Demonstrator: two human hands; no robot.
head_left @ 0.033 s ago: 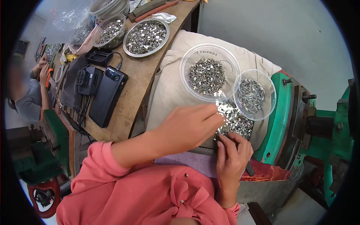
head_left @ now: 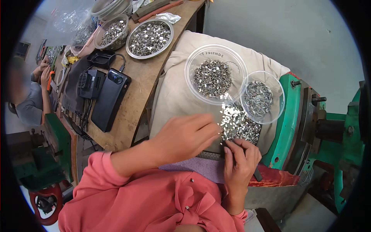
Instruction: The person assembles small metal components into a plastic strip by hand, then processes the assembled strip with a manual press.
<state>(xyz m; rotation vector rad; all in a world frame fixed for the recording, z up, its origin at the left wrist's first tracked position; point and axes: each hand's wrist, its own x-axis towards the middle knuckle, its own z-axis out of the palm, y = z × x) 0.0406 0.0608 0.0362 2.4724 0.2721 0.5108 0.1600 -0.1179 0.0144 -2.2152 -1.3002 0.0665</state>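
Observation:
My left hand (head_left: 185, 135) hovers over the cloth, just left of a loose pile of small shiny metal pieces (head_left: 247, 129). Its fingers are pressed together and slightly blurred; what they hold, if anything, I cannot make out. At the near edge of that pile, my right hand (head_left: 242, 162) closes its fingers on a dark flat bar (head_left: 257, 174), mostly hidden beneath the hand. Beyond the pile stands a round clear tub (head_left: 189, 79) with small metal bits (head_left: 212, 77). Beside it, a smaller clear tub (head_left: 281, 96) contains thin metal pins (head_left: 258, 98).
A beige cloth (head_left: 170, 96) covers the work surface, with green machinery (head_left: 284, 112) at its right. On the wooden table (head_left: 143, 81) at left are a steel bowl (head_left: 129, 50) of metal pieces and a black power bank (head_left: 111, 100). Another person's hand (head_left: 45, 77) works at far left.
My left hand has shifted left and slightly nearer to me, away from the pile, uncovering more bright pieces. My right hand stays in nearly the same place on the bar.

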